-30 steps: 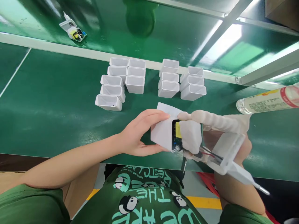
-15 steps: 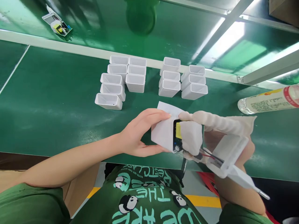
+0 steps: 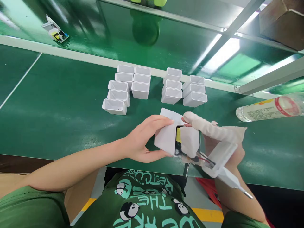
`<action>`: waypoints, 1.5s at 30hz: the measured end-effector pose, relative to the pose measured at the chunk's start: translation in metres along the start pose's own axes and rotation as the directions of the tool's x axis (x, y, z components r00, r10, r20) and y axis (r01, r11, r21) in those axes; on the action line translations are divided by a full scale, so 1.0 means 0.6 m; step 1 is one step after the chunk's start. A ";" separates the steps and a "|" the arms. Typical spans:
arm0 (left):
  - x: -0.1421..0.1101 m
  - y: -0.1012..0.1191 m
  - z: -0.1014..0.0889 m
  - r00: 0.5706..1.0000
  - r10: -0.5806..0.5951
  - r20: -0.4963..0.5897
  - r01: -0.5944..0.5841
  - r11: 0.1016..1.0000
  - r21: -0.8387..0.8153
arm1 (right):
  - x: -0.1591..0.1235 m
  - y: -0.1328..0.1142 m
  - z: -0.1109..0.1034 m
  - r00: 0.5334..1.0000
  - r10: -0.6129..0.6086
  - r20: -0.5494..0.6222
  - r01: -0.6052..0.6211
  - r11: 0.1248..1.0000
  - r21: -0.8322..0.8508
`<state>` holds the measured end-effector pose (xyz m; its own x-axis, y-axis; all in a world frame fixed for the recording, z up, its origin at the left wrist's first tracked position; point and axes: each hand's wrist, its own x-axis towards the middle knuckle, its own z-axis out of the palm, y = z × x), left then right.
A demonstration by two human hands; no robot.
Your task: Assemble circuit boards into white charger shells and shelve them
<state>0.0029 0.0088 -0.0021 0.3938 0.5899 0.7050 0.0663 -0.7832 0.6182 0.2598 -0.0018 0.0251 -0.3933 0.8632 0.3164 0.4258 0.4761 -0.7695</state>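
Observation:
My left hand [image 3: 144, 137] grips a white plastic housing [image 3: 165, 139] above the bench, thumb below and fingers over the top. My right hand [image 3: 234, 155], with white covers on some fingers, holds a circuit board [image 3: 178, 148] by its edges. The board sits partly inside the open right end of the housing. A yellow part [image 3: 178, 135] and a white-covered block [image 3: 190, 142] show on it. Red and dark wires [image 3: 206, 159] lead from the board to a white plastic end piece [image 3: 223, 156] with a metal-tipped prong, lying against my right palm and wrist.
Several open white housings [image 3: 114, 107] stand in groups across the green bench [image 3: 59, 110]. A labelled plastic bottle [image 3: 268, 108] lies at the right. Another wired board [image 3: 57, 33] rests on the raised shelf at the back left. A metal post [image 3: 270, 76] crosses the upper right.
The board and my right hand have moved left, so the board sits slightly deeper in the housing. The end piece has shifted left with them. My view has tilted up a little.

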 end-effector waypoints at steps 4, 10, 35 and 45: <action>0.001 0.003 0.000 1.000 -0.013 0.020 0.013 1.000 0.007 | 0.013 -0.006 0.008 0.986 -0.167 0.011 0.164 0.976 0.142; -0.001 0.005 -0.003 1.000 -0.006 0.028 0.008 0.998 -0.062 | 0.019 -0.016 0.011 0.955 -0.297 -0.016 0.296 0.947 0.127; -0.138 0.180 -0.059 0.983 -0.027 -0.182 0.171 0.507 0.845 | -0.055 -0.124 0.264 0.976 -0.126 -0.180 0.112 0.990 -0.085; -0.194 0.157 -0.055 0.916 0.167 -0.365 0.249 0.479 0.842 | -0.055 -0.125 0.271 0.985 -0.109 -0.136 0.100 0.992 -0.073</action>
<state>-0.0670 -0.1271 -0.0145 0.0370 0.4817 0.8756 0.9017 -0.3938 0.1785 0.1081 -0.0931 -0.0181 -0.3229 0.8211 0.4707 0.4426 0.5706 -0.6917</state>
